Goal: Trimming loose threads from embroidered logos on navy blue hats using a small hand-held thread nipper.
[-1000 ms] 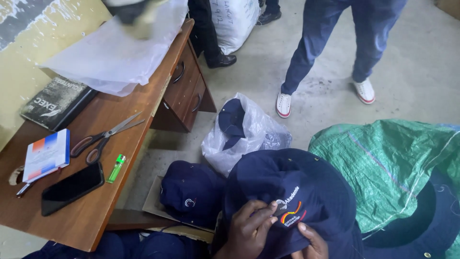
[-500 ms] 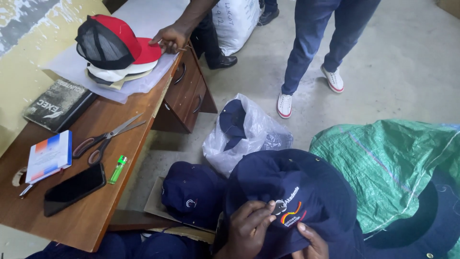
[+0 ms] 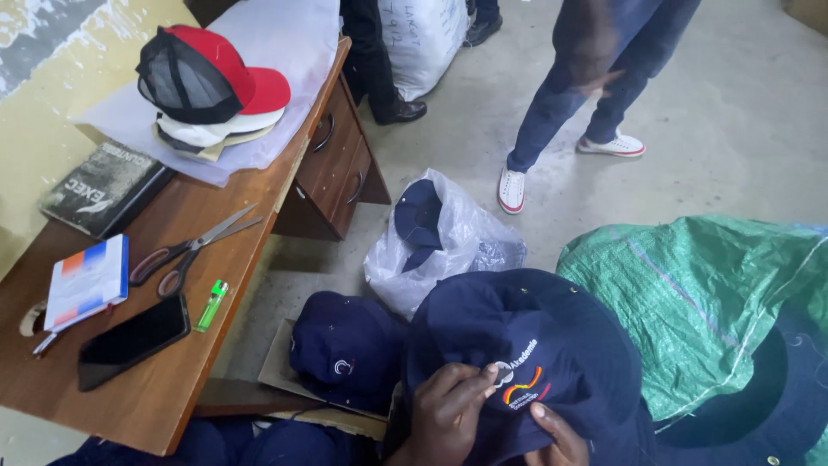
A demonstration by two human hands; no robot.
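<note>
Head view: bottom centre, left hand (image 3: 448, 414) pinches at the stitched logo (image 3: 517, 384) on the navy cap (image 3: 526, 345), right hand (image 3: 556, 431) gripping the cap's lower edge to keep the cloth taut, second navy cap (image 3: 345, 345) just left, scissors (image 3: 190, 250) on the desk (image 3: 164, 388).

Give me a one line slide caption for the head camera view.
Left hand and right hand work on a navy cap's embroidered logo beside a wooden desk with scissors.
</note>
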